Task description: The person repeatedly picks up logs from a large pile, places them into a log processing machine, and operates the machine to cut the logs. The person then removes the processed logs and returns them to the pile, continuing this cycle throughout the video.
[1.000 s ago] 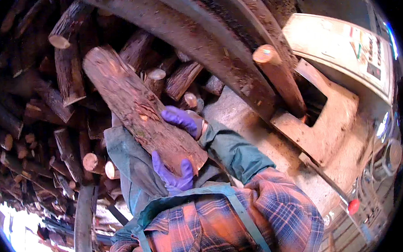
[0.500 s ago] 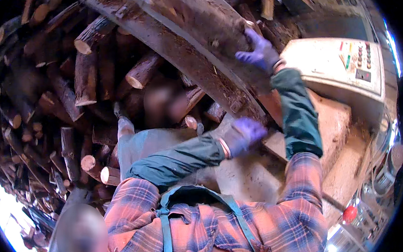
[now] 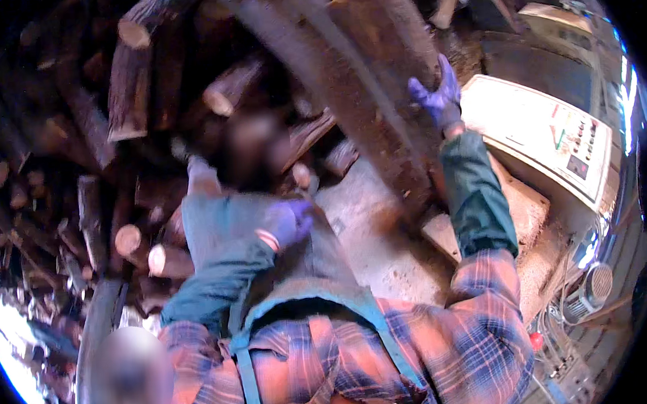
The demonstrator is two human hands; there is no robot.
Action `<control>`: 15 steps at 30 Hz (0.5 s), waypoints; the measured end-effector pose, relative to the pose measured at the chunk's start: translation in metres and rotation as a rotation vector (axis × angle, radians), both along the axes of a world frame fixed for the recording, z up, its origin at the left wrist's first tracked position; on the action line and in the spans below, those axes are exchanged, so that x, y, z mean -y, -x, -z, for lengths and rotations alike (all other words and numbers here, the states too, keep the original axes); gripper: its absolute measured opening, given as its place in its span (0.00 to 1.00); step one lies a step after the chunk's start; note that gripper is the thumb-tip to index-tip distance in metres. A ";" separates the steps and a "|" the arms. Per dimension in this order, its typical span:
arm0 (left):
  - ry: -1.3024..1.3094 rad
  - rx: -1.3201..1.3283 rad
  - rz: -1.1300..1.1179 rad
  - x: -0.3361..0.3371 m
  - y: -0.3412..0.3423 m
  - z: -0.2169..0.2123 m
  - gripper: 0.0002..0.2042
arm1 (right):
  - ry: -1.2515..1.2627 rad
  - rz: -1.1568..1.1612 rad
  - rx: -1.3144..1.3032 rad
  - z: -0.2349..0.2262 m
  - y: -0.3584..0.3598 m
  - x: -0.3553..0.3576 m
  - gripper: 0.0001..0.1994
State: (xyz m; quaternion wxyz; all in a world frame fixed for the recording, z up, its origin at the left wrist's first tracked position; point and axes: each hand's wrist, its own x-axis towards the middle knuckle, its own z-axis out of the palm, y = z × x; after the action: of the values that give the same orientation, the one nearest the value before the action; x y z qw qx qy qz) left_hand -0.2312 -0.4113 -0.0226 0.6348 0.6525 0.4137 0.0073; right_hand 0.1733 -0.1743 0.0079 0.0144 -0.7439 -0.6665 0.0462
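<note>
My right hand [image 3: 439, 97], in a purple glove, is open with thumb and fingers spread. It is beside the right edge of a long, sloping brown chute [image 3: 360, 74], close to a white control box [image 3: 530, 126]; whether it touches the chute I cannot tell. My left hand [image 3: 291, 222], also purple-gloved, hangs over my grey-green apron [image 3: 224, 219]. Motion blurs its fingers, and nothing shows in them. Short of the chute's left side lies a cut log [image 3: 305, 140] with its bark on.
Piled logs [image 3: 128, 88] fill the far left. Pale boards or blocks [image 3: 519, 190] lie under the control box, which carries rows of buttons. A grey motor [image 3: 592, 293] and a red knob [image 3: 536, 341] are at the lower right. A metal rail [image 3: 97, 319] runs at the lower left.
My left hand has swung left, from near the chute's lower end to over my apron. My right hand stays by the chute's edge, spread. The whole view has shifted slightly.
</note>
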 end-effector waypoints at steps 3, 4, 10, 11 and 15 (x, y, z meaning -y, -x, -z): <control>-0.119 -0.151 -0.213 -0.014 0.065 0.024 0.21 | 0.157 0.136 0.103 -0.002 0.015 0.015 0.53; -0.098 -0.175 -0.201 -0.022 0.083 0.024 0.21 | 0.171 0.193 0.061 -0.013 0.018 0.016 0.53; 0.143 -0.285 -0.058 -0.046 0.173 0.002 0.22 | 0.079 0.173 0.179 -0.011 0.024 0.049 0.54; 0.161 -0.275 -0.074 -0.049 0.180 0.003 0.22 | 0.104 0.191 0.203 -0.013 0.023 0.049 0.53; 0.160 -0.250 -0.252 -0.055 0.197 0.007 0.19 | 0.175 0.176 0.239 -0.020 0.009 0.057 0.54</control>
State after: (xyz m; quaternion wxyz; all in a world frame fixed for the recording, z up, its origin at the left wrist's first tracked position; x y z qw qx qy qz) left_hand -0.4286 -0.3559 -0.0292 0.6224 0.5389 0.5670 -0.0271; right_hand 0.1640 -0.2312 0.0274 -0.1260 -0.7981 -0.5891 0.0138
